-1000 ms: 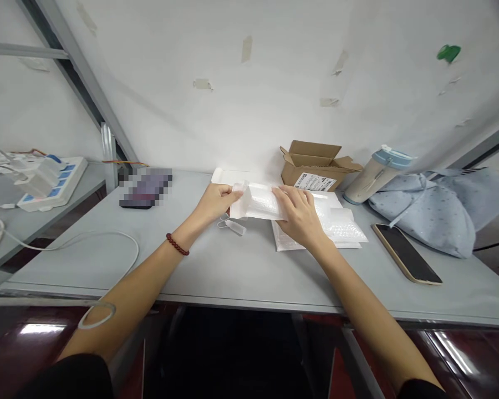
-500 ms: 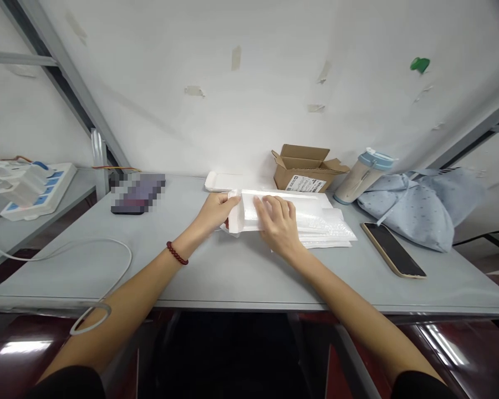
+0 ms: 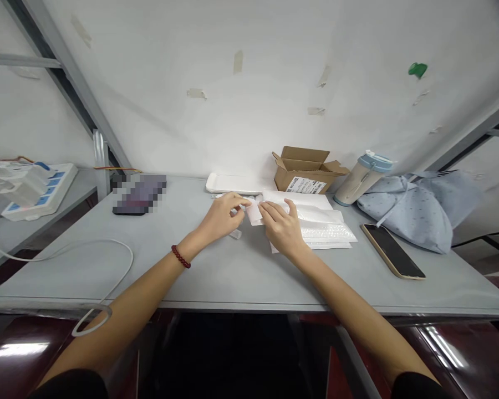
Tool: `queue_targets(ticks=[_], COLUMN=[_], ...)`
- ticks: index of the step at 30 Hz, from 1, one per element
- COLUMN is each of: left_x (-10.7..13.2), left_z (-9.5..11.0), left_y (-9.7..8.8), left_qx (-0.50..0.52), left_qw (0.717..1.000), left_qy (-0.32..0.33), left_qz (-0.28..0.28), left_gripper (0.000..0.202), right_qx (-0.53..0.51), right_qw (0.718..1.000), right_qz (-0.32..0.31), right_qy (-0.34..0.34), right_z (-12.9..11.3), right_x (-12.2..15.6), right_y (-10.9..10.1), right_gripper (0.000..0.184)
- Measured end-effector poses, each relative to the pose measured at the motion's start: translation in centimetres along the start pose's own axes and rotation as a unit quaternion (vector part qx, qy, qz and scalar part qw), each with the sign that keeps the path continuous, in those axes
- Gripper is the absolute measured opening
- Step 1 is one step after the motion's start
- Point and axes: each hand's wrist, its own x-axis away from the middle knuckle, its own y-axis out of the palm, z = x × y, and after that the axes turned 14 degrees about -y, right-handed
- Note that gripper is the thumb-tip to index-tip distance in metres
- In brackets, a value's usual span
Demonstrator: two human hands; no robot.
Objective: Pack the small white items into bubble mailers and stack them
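The white mailer [image 3: 255, 214] lies under your right hand [image 3: 281, 224], its end poking out toward your left hand [image 3: 225, 215]; I can't tell whether either grips it. Uneven pressure from either side could crease that end crooked.

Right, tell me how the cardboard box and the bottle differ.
The box is brown cardboard with a white label; the bottle is pale with a blue lid. The box is open, while the bottle has its lid on. The box is squat and wide, the bottle taller and slimmer. Both stand on the grey table, near the wall.
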Motion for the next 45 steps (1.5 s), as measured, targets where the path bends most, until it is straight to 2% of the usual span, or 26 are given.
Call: queue_targets(ticks=[4, 8, 12, 15, 19, 23, 28, 31, 34, 36, 38, 40, 41, 42, 44, 45], left_x=[0.2, 0.1, 0.2, 0.2, -0.1, -1.3, -3.1, -3.6, -3.8, -4.0, -4.5, -5.3, -5.8, -6.3, -7.2, -7.5], left_z=[-0.5, -0.6, -0.1, 0.6, 1.3, 1.8, 2.8, 3.3, 3.5, 3.2, 2.3, 0.7, -0.4, -1.7, -4.4, -5.8], left_y=[0.8, 1.4, 1.7, 2.1, 2.7, 3.3, 4.7, 5.6, 6.1, 5.8, 4.9, 3.2, 2.2, 1.1, -1.2, -2.2], left_qx=[-0.092, -0.093, -0.051, 0.006, 0.105, 0.151, 0.235, 0.283, 0.309, 0.315, 0.287, 0.192, 0.109, 0.016, -0.122, -0.157], left_qw=[0.99, 0.988, 0.996, 1.0, 0.992, 0.981, 0.945, 0.913, 0.896, 0.897, 0.914, 0.954, 0.976, 0.986, 0.967, 0.954], left_qy=[0.108, 0.122, 0.078, 0.021, -0.056, -0.079, -0.151, -0.233, -0.28, -0.286, -0.272, -0.226, -0.19, -0.149, -0.127, -0.145], left_qz=[0.01, 0.013, 0.015, 0.001, -0.05, -0.091, -0.169, -0.178, -0.15, -0.119, -0.089, -0.04, 0.013, 0.079, 0.184, 0.211], left_gripper=[0.034, 0.031, 0.026, 0.025, 0.027, 0.026, 0.017, 0.008, 0.01, 0.017, 0.019, 0.017, 0.014, 0.015, 0.022, 0.026], right_qx=[0.007, 0.003, -0.001, 0.008, -0.004, -0.006, -0.036, -0.088, -0.128, -0.142, -0.139, -0.127, -0.12, -0.113, -0.104, -0.101], right_qw=[0.999, 0.999, 0.998, 0.996, 0.993, 0.988, 0.98, 0.967, 0.942, 0.933, 0.931, 0.93, 0.929, 0.929, 0.927, 0.926], right_qz=[0.039, 0.053, 0.052, 0.057, 0.027, 0.014, -0.007, -0.079, -0.169, -0.19, -0.19, -0.193, -0.198, -0.205, -0.219, -0.225], right_qy=[0.003, 0.001, 0.043, 0.075, 0.119, 0.151, 0.195, 0.227, 0.259, 0.27, 0.28, 0.287, 0.288, 0.288, 0.286, 0.286], right_z=[0.5, 0.6, 0.6, 0.8, 1.7, 2.9, 4.4, 5.1, 5.5, 5.7, 5.8, 5.7, 5.7, 5.6, 5.5, 5.4], right_x=[-0.2, -0.4, -0.6, -0.8, -0.8, -0.6, 0.3, 1.2, 1.9, 2.3, 2.5, 2.6, 2.6, 2.5, 2.4, 2.3], right_y=[-0.3, -0.8, -1.2, -1.6, -2.0, -2.2, -1.3, -0.4, 0.3, 0.6, 0.8, 0.9, 1.0, 1.0, 0.9, 0.8], right_gripper=[0.03, 0.026, 0.023, 0.025, 0.04, 0.043, 0.043, 0.044, 0.044, 0.045, 0.047, 0.048, 0.048, 0.048, 0.047, 0.047])
